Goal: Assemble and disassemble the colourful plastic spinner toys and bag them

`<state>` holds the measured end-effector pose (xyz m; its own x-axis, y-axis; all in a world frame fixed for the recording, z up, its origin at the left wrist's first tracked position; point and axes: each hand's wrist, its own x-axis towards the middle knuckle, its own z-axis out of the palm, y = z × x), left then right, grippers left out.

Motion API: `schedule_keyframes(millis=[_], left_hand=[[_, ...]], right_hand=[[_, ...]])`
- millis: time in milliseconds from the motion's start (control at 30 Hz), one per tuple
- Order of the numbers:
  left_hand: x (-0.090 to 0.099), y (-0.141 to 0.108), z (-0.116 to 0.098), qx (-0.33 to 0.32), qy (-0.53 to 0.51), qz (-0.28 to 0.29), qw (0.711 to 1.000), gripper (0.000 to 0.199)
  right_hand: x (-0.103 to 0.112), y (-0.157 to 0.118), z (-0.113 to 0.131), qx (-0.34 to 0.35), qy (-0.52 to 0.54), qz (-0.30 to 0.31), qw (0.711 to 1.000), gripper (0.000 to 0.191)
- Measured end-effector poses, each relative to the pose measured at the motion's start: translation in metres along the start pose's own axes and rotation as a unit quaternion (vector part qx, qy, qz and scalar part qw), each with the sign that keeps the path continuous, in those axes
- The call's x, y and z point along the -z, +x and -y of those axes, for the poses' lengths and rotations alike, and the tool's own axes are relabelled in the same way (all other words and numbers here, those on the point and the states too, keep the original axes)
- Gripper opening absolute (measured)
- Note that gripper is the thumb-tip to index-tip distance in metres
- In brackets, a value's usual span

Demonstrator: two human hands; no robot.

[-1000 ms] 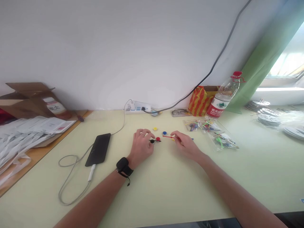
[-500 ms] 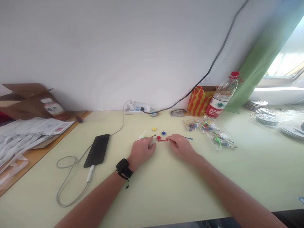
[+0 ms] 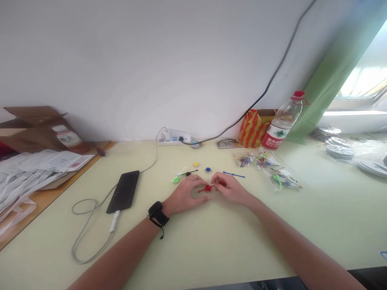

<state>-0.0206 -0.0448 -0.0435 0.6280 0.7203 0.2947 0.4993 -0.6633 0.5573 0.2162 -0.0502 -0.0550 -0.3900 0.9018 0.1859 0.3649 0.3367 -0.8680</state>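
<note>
- One slim, plastic-looking red arrow [image 3: 208, 188] (disc-like hub) stretches between left hand [image 3: 188, 194] and right hand [image 3: 227, 187].
- Left: thumb and forefinger parted around it.
- Right: pinches one end.

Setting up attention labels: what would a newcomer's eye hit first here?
Probably the slim red plastic arrow with a round middle, pinched at one end by the right hand, with the spread thumb and forefinger of the left hand beside it. Next, the tall clear plastic bottle with a red cap, near the wall at right, and the flat black rectangular phone, lying left of the hands.
</note>
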Motion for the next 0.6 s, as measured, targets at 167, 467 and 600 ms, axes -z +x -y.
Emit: schedule_keyframes(millis=[167,467,600], left_hand=[[-0.002,0.001,-0.002,-0.003,-0.041,-0.011,0.999,0.018],[-0.011,0.003,-0.001,0.005,0.052,-0.033,0.998,0.016],[-0.011,0.004,-0.002,-0.011,0.095,-0.035,0.995,0.017]], right_hand=[[-0.006,0.000,0.004,-0.015,0.048,0.003,0.999,0.011],[-0.009,0.006,-0.002,-0.025,0.026,0.002,0.999,0.017],[-0.008,0.006,-0.004,-0.020,-0.013,-0.021,1.000,0.018]])
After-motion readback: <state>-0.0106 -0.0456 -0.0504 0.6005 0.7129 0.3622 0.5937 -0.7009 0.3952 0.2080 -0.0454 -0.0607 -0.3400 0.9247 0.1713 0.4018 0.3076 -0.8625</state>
